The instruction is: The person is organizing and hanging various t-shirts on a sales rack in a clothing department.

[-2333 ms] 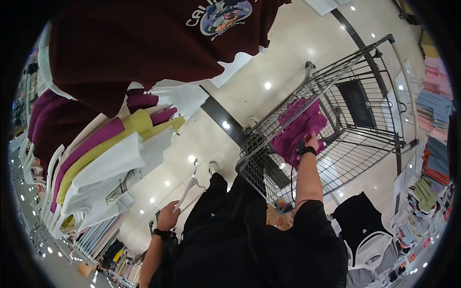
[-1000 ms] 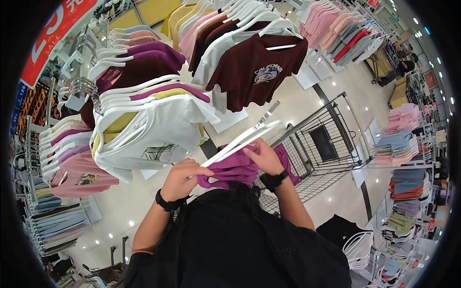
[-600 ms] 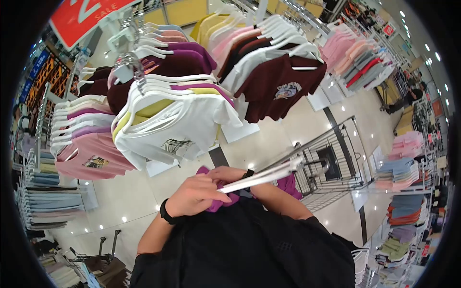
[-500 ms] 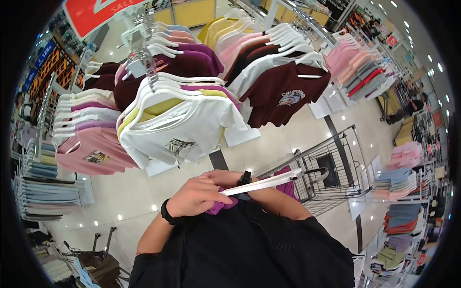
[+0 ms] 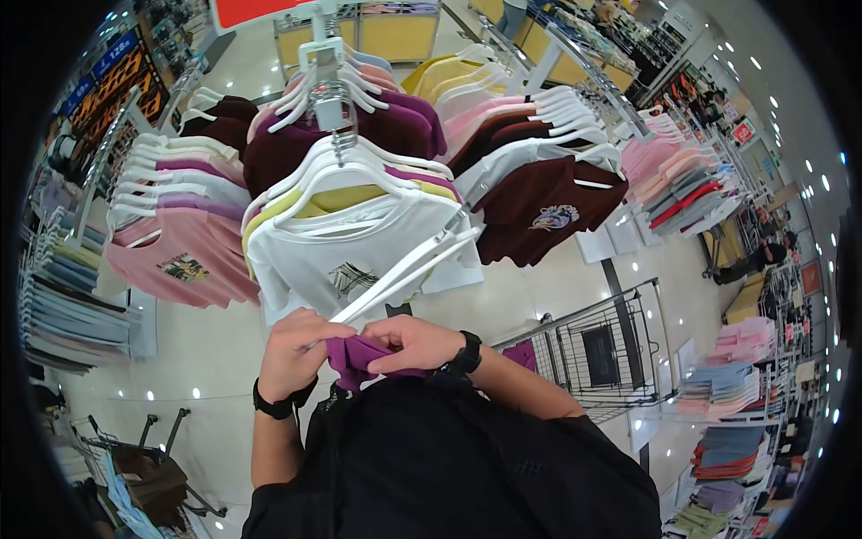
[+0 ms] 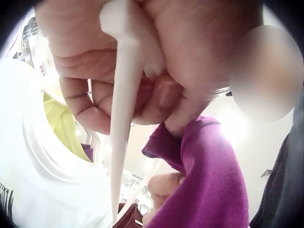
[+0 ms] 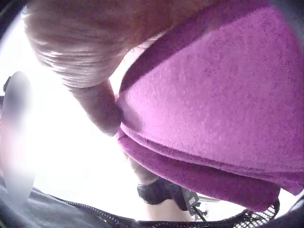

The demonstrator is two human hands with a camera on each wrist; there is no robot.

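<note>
In front of the chest, my left hand [image 5: 292, 350] grips a white clothes hanger [image 5: 395, 283] near one end; its hook end tilts up to the right, overlapping the racked white T-shirt [image 5: 359, 235] in the head view. A magenta garment [image 5: 352, 359] is bunched between both hands. The left wrist view shows the hanger arm [image 6: 124, 104] lying across the curled fingers, and the cloth [image 6: 209, 175] hanging just below them. My right hand [image 5: 417, 346] pinches the garment, its thumb [image 7: 102, 111] pressing the fabric [image 7: 213, 95] in the right wrist view.
A wire shopping cart [image 5: 602, 359] with magenta cloth [image 5: 521, 354] in it stands to the right. Clothes racks with pink shirts [image 5: 184, 256] and a maroon T-shirt [image 5: 557, 208] stand ahead. Another cart [image 5: 148, 458] is at lower left, folded clothes [image 5: 723, 391] at right.
The right hand has come up from the cart with magenta cloth, and the left has raised the hanger from beside the leg. Since half a second ago, the hanger has swung from pointing right to up-right.
</note>
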